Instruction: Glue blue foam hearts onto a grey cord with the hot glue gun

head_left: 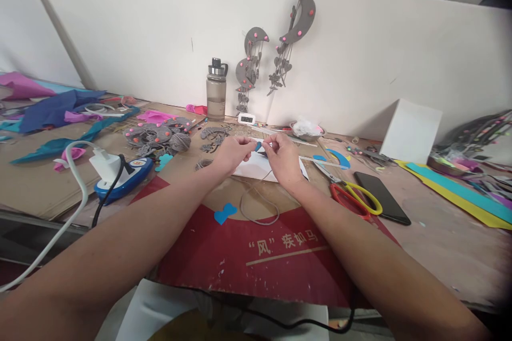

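Note:
Over a white sheet (256,167), my left hand (236,153) and my right hand (283,159) meet with pinched fingers. A small blue piece (258,145) shows between the fingertips, gripped by my left hand. My right fingers hold a small dark piece (263,152) beside it. A thin grey cord (260,222) hangs from near my right hand and loops onto the red and brown cardboard (224,256). Blue heart-shaped cutouts (225,213) lie left of the loop. Right of my right hand are scissors with red and yellow handles (356,200).
A black phone (382,197) lies right of the scissors. A blue power socket (124,180) with cables stands left, near grey yarn pieces (160,136). Behind are a bottle (216,90), a small clock (247,118) and hanging moon ornaments (300,18). Coloured strips (460,192) lie right.

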`<control>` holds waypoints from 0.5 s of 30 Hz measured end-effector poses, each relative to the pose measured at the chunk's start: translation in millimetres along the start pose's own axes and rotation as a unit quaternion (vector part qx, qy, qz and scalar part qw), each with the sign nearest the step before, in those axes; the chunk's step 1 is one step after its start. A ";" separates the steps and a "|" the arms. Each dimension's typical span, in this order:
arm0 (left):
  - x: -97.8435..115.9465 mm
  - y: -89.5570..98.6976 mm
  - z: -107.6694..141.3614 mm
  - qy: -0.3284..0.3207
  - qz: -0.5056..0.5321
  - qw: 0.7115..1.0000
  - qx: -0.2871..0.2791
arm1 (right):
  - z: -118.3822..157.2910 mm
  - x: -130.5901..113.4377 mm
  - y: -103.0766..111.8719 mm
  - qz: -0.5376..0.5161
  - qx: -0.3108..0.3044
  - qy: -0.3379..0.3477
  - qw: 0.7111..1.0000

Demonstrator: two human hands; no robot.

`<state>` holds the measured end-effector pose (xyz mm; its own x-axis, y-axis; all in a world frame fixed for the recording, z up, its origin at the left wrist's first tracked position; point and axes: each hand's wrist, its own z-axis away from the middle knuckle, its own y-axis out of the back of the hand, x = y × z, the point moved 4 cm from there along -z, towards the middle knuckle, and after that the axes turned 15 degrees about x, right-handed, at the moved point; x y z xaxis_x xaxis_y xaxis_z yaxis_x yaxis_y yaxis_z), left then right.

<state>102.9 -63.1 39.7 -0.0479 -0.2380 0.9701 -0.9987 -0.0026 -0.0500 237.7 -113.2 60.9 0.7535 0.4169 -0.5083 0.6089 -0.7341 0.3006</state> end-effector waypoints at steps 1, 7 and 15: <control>1.9 0.1 1.6 -0.006 -0.013 1.000 0.000 | -0.1 0.4 0.0 0.003 -0.001 -0.001 1.000; 13.5 1.8 10.7 -0.034 -0.088 0.996 0.005 | -0.6 2.1 0.2 0.016 0.002 0.021 1.000; 15.0 2.8 9.6 -0.068 -0.141 0.988 -0.003 | -2.2 -3.4 0.6 0.033 -0.023 0.050 0.998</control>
<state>99.5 -76.1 51.8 0.2349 -0.3570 0.9041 -0.9720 -0.0817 0.2203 236.1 -113.9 64.6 0.8123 0.4218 -0.4028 0.5659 -0.7370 0.3695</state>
